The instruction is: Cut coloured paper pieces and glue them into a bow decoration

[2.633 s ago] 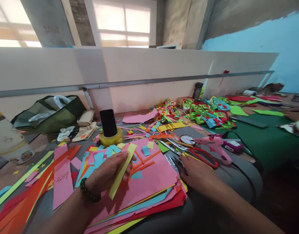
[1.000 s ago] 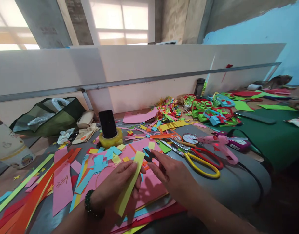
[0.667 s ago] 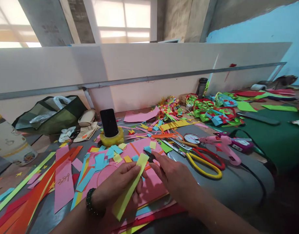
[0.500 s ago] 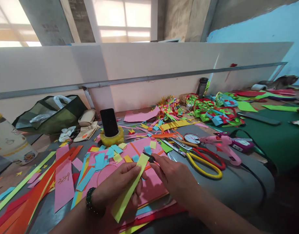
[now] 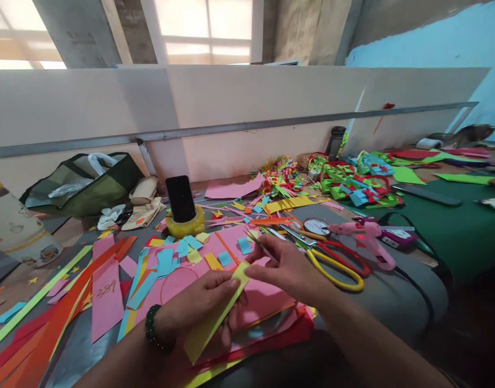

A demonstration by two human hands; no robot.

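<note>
Pinching a yellow paper strip (image 5: 202,340) in the left hand (image 5: 209,302), with the right hand (image 5: 291,264) up at its top end.

Holding the strip aslant above a pink-topped paper stack (image 5: 267,304) on the desk (image 5: 396,302), pressed between left thumb and fingers, lower end toward the wearer. Gripping a slim pointed tool (image 5: 261,247) between right thumb and fingers, perhaps small snips, too thin and blurred to be sure. Surrounded by blue scraps (image 5: 165,262) on the stack, flanked on the right by yellow-handled scissors (image 5: 348,288) and a pink glue gun (image 5: 366,231), and backed by a phone (image 5: 180,198) propped on a yellow tape roll (image 5: 186,226).
</note>
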